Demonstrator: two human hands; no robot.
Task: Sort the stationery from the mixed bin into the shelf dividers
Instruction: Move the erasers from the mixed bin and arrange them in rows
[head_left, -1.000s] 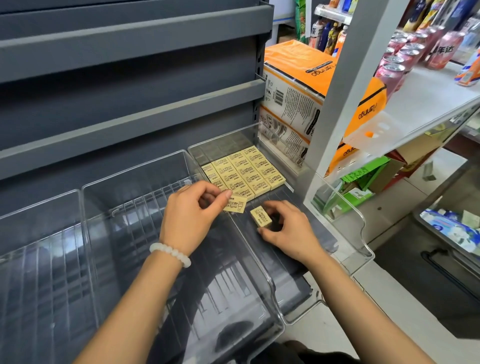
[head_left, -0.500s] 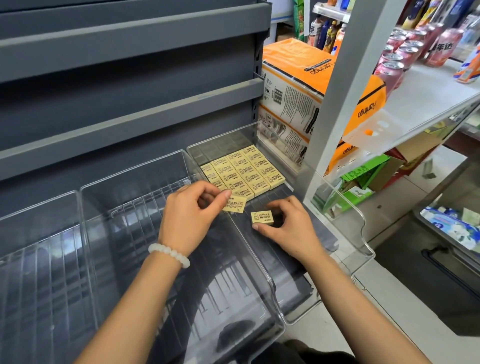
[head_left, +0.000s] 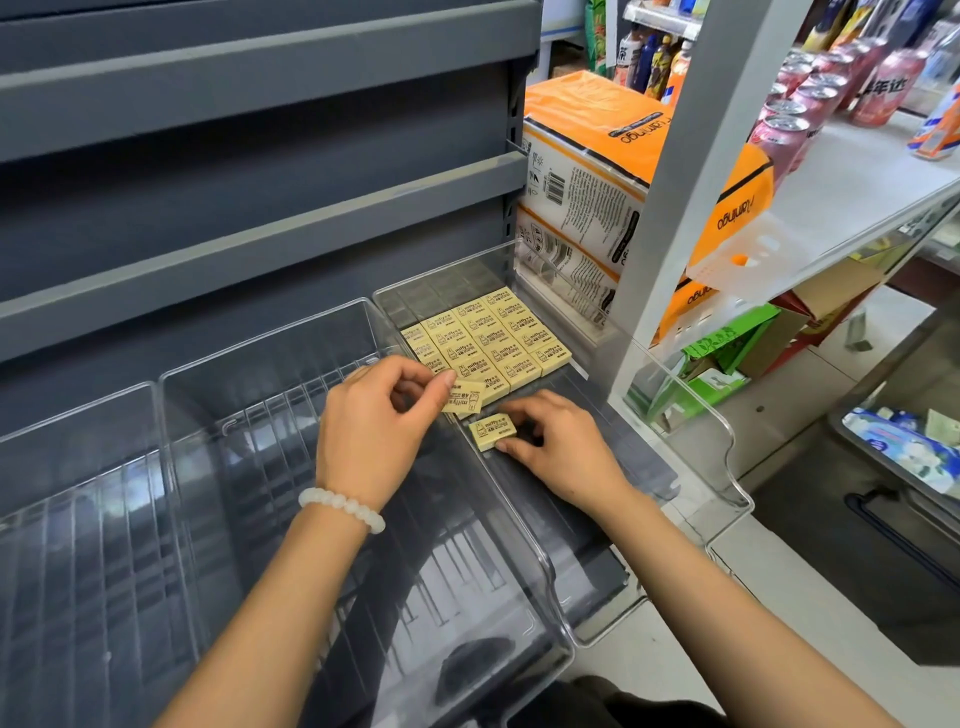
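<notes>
Centre frame: right hand is pinching a small yellow rectangular eraser flat, likely extending the rows; left hand is pinching another yellow eraser, probably next.

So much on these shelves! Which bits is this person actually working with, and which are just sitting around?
In use:
- left hand, pinching an eraser
- right hand, holding another eraser
- rows of erasers already laid down
- clear divider tray

Just sitting around:
- orange tissue packs
- drink cans
- green boxes
</notes>
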